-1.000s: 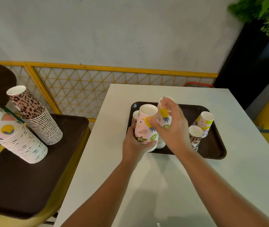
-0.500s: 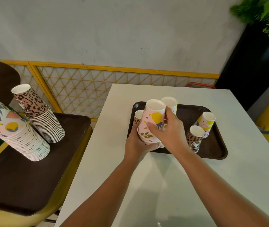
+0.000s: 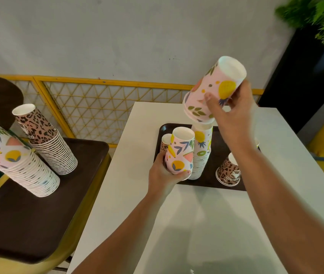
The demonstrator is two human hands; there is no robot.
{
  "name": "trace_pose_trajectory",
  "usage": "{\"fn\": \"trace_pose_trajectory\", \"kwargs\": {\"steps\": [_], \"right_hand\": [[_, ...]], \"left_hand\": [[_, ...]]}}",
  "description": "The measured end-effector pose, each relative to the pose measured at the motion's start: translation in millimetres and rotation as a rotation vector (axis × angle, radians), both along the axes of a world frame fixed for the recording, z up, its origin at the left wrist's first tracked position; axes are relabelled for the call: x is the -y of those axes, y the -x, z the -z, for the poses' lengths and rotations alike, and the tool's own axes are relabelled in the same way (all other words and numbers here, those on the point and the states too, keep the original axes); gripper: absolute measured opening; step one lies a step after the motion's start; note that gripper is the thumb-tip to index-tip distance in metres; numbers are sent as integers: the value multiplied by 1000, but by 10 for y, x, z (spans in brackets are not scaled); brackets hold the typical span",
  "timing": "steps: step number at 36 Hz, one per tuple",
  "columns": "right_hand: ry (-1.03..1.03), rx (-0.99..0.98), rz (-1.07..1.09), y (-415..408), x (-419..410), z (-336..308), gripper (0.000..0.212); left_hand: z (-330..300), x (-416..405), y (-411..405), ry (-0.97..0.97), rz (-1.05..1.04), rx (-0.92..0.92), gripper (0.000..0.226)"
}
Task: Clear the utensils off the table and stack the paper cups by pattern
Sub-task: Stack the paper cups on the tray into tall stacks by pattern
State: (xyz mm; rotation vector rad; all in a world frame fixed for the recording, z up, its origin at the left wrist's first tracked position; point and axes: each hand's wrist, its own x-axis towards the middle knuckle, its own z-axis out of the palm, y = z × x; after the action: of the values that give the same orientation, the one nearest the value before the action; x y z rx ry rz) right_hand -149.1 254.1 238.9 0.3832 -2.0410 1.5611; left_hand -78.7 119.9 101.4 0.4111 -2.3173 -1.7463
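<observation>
My right hand grips a pink fruit-pattern cup, lifted high and tilted above the dark tray on the white table. My left hand holds another pink fruit-pattern cup upright at the tray's near left edge. Behind it on the tray stands a stack of white fruit-pattern cups. A leopard-print cup peeks out at the tray's left, and a second leopard cup stands right of the stack, partly behind my right forearm.
To the left, a brown tray on a yellow-edged table carries a tall leopard-print stack and a tall fruit-pattern stack, both leaning. A yellow lattice fence runs behind. A plant stands at the top right.
My right hand has pulled the upper pink cup off and lifted it up and to the right, well above the tray. My left hand keeps the other pink cup low by the tray edge.
</observation>
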Motion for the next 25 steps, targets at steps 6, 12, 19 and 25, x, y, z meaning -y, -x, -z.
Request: {"fn": "trace_pose_trajectory", "kwargs": {"steps": [6,12,19,25], "right_hand": [[-117,59,70,206,-62,227,57],[-221,168,35,210,-52,525,57],[-203,108,59,5,-16,584,80],[-174,131,-122,-280,59,751,71]], "left_hand": [[12,-4,19,27,-17,5,70],[-20,-14,16,8,1,13,69],[1,-24,32,-27,3,4,68],[-11,-54,27,-69,0,-19,66]]}}
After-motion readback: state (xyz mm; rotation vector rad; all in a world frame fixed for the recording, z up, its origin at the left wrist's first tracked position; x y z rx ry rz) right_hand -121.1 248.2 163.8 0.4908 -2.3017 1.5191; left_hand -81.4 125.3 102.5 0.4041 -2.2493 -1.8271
